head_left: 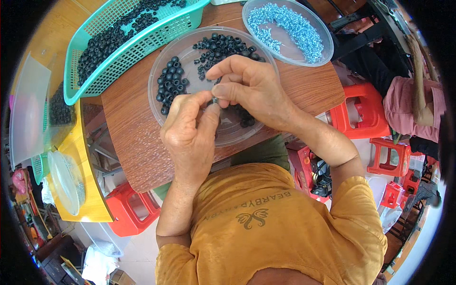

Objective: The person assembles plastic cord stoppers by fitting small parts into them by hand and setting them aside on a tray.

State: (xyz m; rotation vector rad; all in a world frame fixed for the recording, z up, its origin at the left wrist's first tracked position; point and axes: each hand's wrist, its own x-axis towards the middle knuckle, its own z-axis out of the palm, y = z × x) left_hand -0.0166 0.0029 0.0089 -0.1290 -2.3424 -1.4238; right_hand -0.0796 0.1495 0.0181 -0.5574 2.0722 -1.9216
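Over the shallow clear round tray (223, 141), my two hands meet at the fingertips. A tiny dark-and-pale part (215, 99) is pinched between them; its exact kind is too small to make out. My left hand (187, 126) is closed, thumb and forefinger on the part. My right hand (249, 88) pinches at it from the other side, its forefinger arched above the thumb. Black round pieces with holes (171, 83) lie in the tray left of my fingers. More small black pieces (221, 47) are heaped at its far side, and others are partly hidden under my right hand.
A turquoise mesh basket (142, 46) of black pieces stands at the far left of the brown wooden table (128, 142). Another round tray (289, 57) holds small light-blue pieces at the far right. Red stools (363, 111) flank the table. Another person's arm (420, 90) shows at right.
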